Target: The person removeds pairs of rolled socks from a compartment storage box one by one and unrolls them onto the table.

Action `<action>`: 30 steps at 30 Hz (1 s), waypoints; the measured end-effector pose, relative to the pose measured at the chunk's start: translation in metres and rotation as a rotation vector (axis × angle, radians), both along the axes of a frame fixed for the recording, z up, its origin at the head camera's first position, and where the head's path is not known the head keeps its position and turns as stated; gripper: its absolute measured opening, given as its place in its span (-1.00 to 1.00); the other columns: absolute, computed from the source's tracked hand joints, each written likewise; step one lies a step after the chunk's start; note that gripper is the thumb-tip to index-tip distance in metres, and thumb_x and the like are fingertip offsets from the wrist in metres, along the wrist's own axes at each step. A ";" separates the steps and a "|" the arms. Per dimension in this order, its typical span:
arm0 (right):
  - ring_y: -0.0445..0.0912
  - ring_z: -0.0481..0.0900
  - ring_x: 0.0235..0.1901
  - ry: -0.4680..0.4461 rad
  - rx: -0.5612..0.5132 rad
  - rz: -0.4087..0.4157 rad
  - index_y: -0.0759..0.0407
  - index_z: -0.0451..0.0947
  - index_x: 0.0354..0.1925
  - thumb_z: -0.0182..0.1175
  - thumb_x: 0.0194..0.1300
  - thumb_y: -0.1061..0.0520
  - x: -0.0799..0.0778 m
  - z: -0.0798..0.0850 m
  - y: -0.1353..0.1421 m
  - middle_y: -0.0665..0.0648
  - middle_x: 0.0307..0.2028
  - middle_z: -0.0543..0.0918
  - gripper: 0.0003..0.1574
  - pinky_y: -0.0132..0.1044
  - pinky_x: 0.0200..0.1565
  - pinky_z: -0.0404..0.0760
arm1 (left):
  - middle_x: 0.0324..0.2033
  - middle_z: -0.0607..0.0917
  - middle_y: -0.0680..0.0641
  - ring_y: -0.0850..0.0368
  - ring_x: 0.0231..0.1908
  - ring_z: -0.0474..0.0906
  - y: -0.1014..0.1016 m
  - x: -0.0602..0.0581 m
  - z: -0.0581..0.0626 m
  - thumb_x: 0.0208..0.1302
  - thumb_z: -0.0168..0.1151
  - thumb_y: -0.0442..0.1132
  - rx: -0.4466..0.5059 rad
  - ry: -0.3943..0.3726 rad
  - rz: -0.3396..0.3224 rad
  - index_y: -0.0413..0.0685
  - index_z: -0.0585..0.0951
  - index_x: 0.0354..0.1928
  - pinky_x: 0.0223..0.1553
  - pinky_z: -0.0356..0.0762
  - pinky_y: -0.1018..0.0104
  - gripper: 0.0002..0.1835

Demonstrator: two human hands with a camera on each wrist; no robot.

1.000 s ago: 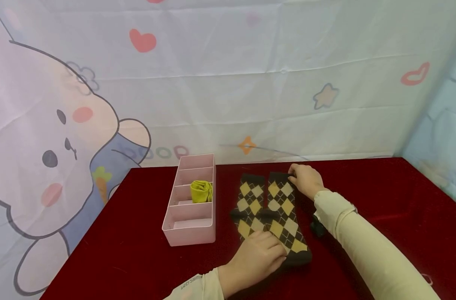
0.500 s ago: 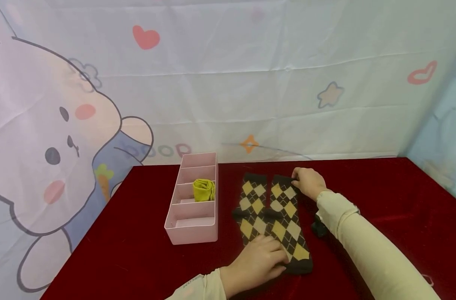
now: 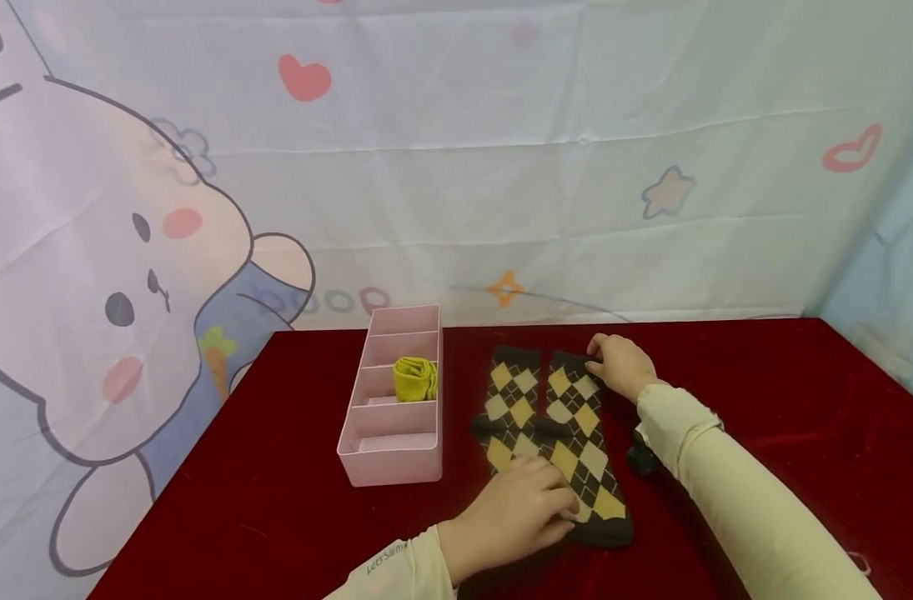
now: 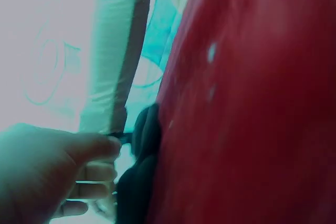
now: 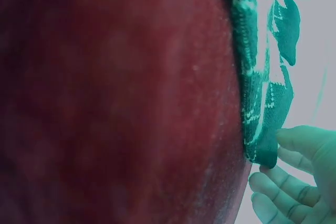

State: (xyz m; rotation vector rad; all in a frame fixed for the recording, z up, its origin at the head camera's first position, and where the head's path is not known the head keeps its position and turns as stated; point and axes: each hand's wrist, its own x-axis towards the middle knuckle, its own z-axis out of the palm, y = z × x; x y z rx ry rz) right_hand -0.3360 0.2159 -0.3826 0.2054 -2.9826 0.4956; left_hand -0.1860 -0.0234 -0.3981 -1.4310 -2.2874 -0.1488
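Observation:
Two dark argyle socks with yellow and cream diamonds lie side by side in the head view, the left sock and the right sock. My right hand pinches the outer corner of the right sock's cuff. The right wrist view shows its thumb against the dark cuff, other fingers spread below. Low on the pair, my left hand covers the left sock's foot and pinches dark sock fabric between thumb and finger. The right sock's dark toe shows beside it.
Left of the socks stands a pink box with several compartments. One compartment holds a rolled yellow-green cloth. A small dark object sits by the right wrist. Dark red cloth covers the table, and a printed curtain hangs behind.
The right sock has slid slightly toward me, its cuff now a little lower than the left one's, with my right hand following. My left hand stays nearly in place; the view has shifted slightly.

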 end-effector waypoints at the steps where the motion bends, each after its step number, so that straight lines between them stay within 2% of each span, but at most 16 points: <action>1: 0.12 0.61 -0.22 0.002 -0.001 0.001 0.33 0.50 -0.03 0.18 0.31 0.13 0.000 0.001 0.000 0.34 -0.13 0.63 -0.66 -0.04 -0.18 0.59 | -0.32 0.62 0.23 0.34 -0.19 0.51 -0.001 -0.001 0.003 0.13 0.36 -0.01 -0.004 -0.008 0.003 0.24 0.69 -0.32 -0.11 0.36 0.51 -0.90; 10: 0.14 0.59 -0.22 0.044 -0.034 -0.014 0.33 0.52 -0.06 0.16 0.33 0.12 0.002 0.008 0.001 0.37 -0.12 0.60 -0.68 -0.02 -0.15 0.58 | -0.23 0.63 0.18 0.28 -0.13 0.52 -0.013 -0.006 0.027 0.12 0.36 0.03 -0.046 -0.030 0.064 0.21 0.69 -0.21 -0.09 0.38 0.44 -0.79; 15: 0.17 0.60 -0.17 0.069 -0.088 0.007 0.31 0.53 -0.10 0.15 0.34 0.14 0.002 0.015 -0.003 0.37 -0.09 0.61 -0.74 0.01 -0.11 0.57 | -0.28 0.64 0.16 0.26 -0.19 0.52 -0.024 -0.014 0.038 0.08 0.39 0.00 0.017 -0.050 0.067 0.17 0.70 -0.21 -0.11 0.41 0.39 -0.77; 19: 0.17 0.62 -0.15 0.078 -0.123 0.032 0.32 0.53 -0.10 0.13 0.35 0.15 0.004 0.022 -0.012 0.36 -0.09 0.63 -0.75 0.00 -0.10 0.58 | -0.29 0.63 0.14 0.23 -0.21 0.52 -0.036 -0.022 0.048 0.06 0.41 -0.03 0.058 -0.049 0.103 0.14 0.68 -0.21 -0.11 0.41 0.35 -0.76; 26: 0.12 0.63 -0.17 0.099 -0.143 0.082 0.30 0.55 -0.08 0.14 0.35 0.14 0.005 0.029 -0.031 0.31 -0.13 0.67 -0.73 -0.03 -0.11 0.59 | -0.24 0.63 0.05 0.11 -0.15 0.51 -0.057 -0.032 0.060 0.02 0.45 -0.11 0.091 -0.110 0.169 0.09 0.68 -0.20 -0.14 0.43 0.24 -0.74; 30: 0.09 0.63 -0.21 0.103 -0.150 0.100 0.28 0.55 -0.07 0.14 0.35 0.13 0.007 0.034 -0.040 0.28 -0.16 0.68 -0.73 -0.05 -0.14 0.60 | -0.22 0.61 0.03 0.09 -0.12 0.50 -0.067 -0.033 0.067 0.02 0.46 -0.12 0.074 -0.172 0.209 0.06 0.68 -0.16 -0.05 0.45 0.19 -0.70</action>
